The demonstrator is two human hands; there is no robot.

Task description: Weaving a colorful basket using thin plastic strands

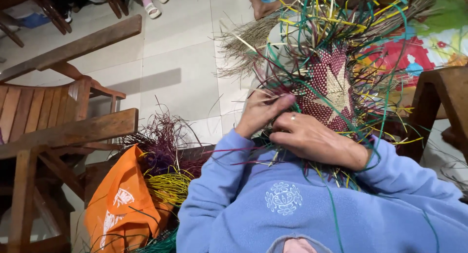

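A half-woven piece (327, 89) of maroon and white straw with a tan star pattern rests on my lap. Loose yellow, green and purple strands (312, 24) fan out from its edges. My left hand (261, 112) pinches strands at the piece's lower left edge, thumb pointing right. My right hand (314, 138), with a ring on one finger, lies just below the weave, fingers curled on the strands at its bottom edge. The two hands touch each other. Blue fleece sleeves (219, 184) cover both arms.
A wooden chair (58, 121) stands at the left. Beside it lie an orange bag (122, 204) and bundles of purple (161, 141) and yellow strands (168, 184). A wooden stool (438, 102) and a colourful mat (414, 53) are at the right. Other people's feet (153, 2) show at the top.
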